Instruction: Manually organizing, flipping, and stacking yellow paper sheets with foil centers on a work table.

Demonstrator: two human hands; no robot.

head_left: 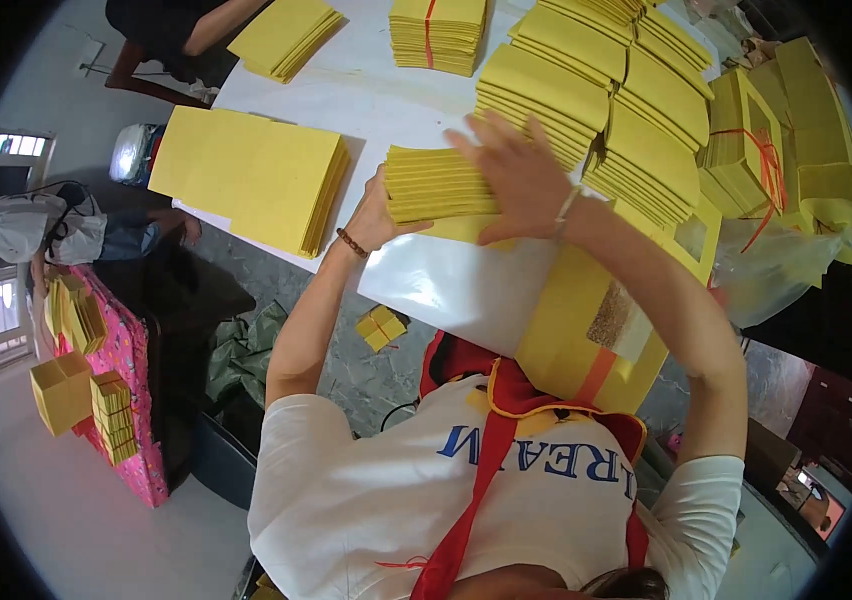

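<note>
A stack of folded yellow paper bags (pixel 436 187) rests near the table's front edge, its layered edges facing up. My left hand (pixel 376 215) holds the stack's left end, thumb along the near side and fingers behind it. My right hand (pixel 521 175) lies over the stack's right end, fingers spread and slightly blurred; whether its palm presses on the stack cannot be told. Under and beside my right forearm lies a larger flat yellow bag (pixel 561 330) with a clear window and an orange stripe.
Flat yellow sheets (pixel 246 175) lie in a pile at left. Rows of folded yellow bundles (pixel 646 150) cover the table's right side, beside red-tied bags (pixel 741 150) and clear plastic (pixel 776 270). Another person's arm (pixel 221 25) is at upper left; a pink-covered table (pixel 136 400) holds more bundles.
</note>
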